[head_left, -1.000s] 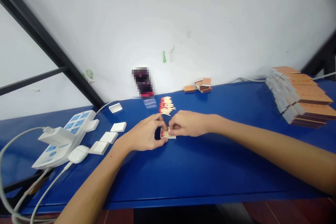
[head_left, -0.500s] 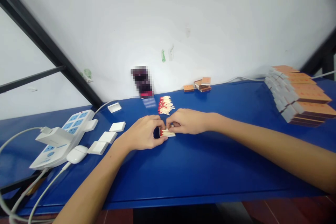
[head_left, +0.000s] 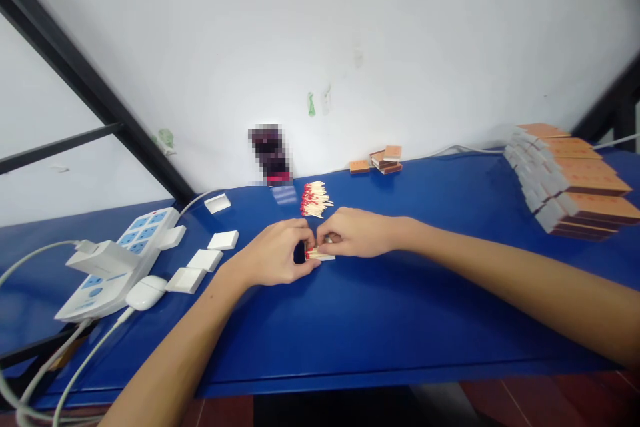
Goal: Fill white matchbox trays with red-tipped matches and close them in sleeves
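Observation:
My left hand (head_left: 278,252) curls thumb and fingers around the left end of a small white matchbox tray (head_left: 328,257) on the blue table. Red-tipped matches (head_left: 312,253) lie inside the tray. My right hand (head_left: 350,232) reaches in from the right, its fingers bent and pinched down over the matches; the fingertips partly hide them. Just beyond both hands is a loose pile of matches (head_left: 316,199), red heads to the left.
Several white trays (head_left: 204,260) lie at left near a power strip (head_left: 120,280) with cables and a white charging case (head_left: 147,292). A few matchboxes (head_left: 385,160) rest by the wall. Stacked matchboxes (head_left: 585,180) stand at right. A blurred-out item (head_left: 271,155) leans on the wall.
My right fingers have shifted slightly over the tray, covering more of the matches in it. My left hand keeps its hold. The view has tilted very slightly.

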